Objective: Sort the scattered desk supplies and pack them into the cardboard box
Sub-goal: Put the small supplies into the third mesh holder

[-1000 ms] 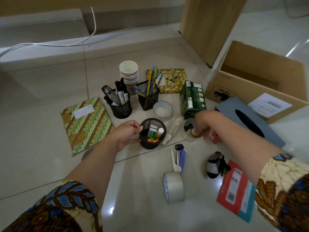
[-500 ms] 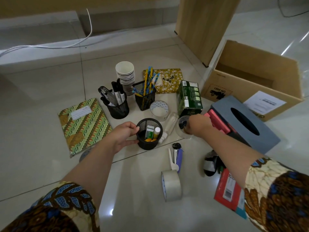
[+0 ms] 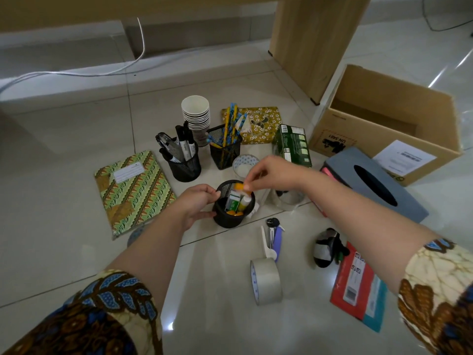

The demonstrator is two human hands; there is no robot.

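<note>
right hand (image 3: 271, 172) has swung from the clear plastic jar (image 3: 290, 199) to over the round black mesh cup (image 3: 230, 219).
the left hand (image 3: 197, 203) wraps the cup's side wall, steadying it on the floor; the right pinches a small orange piece (image 3: 240, 186), blurred, perhaps a clip, just above the rim. light and probably slick, it suits a fingertip hold. the stiff cup should travel upright to the open brown cardboard box (image 3: 371, 139), far right.
</note>
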